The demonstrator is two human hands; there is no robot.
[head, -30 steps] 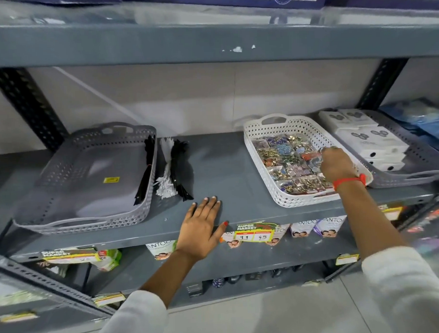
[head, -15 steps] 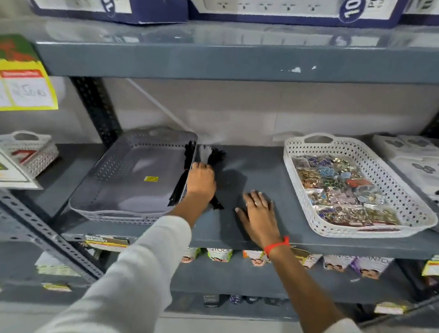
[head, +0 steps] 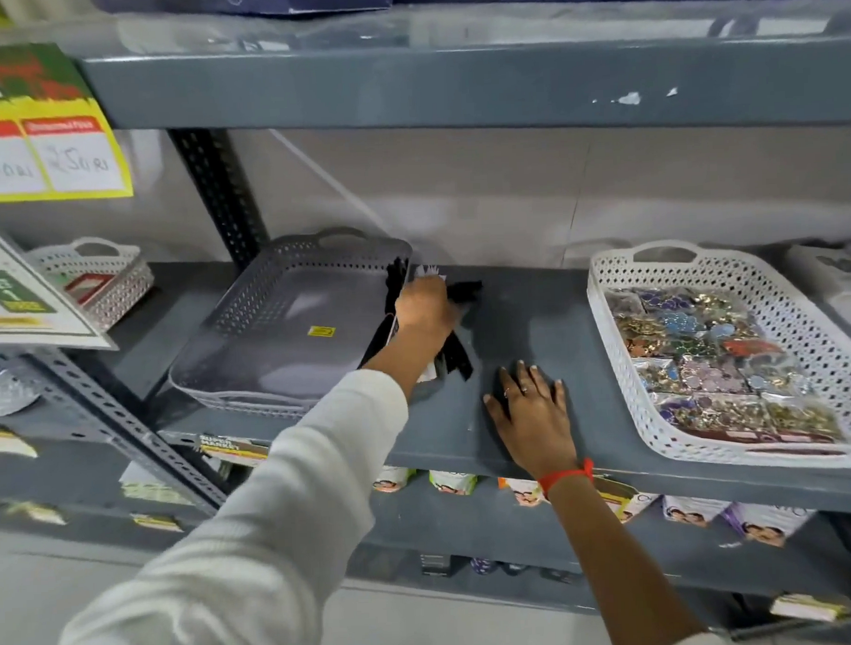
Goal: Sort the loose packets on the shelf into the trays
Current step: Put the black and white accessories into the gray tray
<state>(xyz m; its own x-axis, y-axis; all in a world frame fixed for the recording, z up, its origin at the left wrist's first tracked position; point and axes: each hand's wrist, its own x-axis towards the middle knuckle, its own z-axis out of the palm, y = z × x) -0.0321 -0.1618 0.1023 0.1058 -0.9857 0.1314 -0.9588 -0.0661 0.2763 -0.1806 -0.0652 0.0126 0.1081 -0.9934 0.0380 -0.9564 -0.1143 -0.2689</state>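
Loose black and white packets (head: 458, 355) lie on the grey shelf (head: 520, 319), just right of an empty grey perforated tray (head: 249, 309). My left hand (head: 425, 308) is closed over those packets beside the tray's right rim; most of them are hidden under it. My right hand (head: 533, 410) rests flat on the shelf, palm down, fingers apart, holding nothing. A white perforated tray (head: 606, 306) to the right holds several shiny coloured packets (head: 714, 355).
A small white basket (head: 99, 280) and a yellow price sign (head: 46, 142) are at the left. A slotted upright post (head: 216, 194) stands behind the grey tray. White boxes (head: 837, 279) sit at the far right. The lower shelf carries small packets (head: 530, 487).
My left hand went from the shelf's front edge up onto the black and white packets. My right hand left the white tray and now lies flat on the shelf. The view shifted left.
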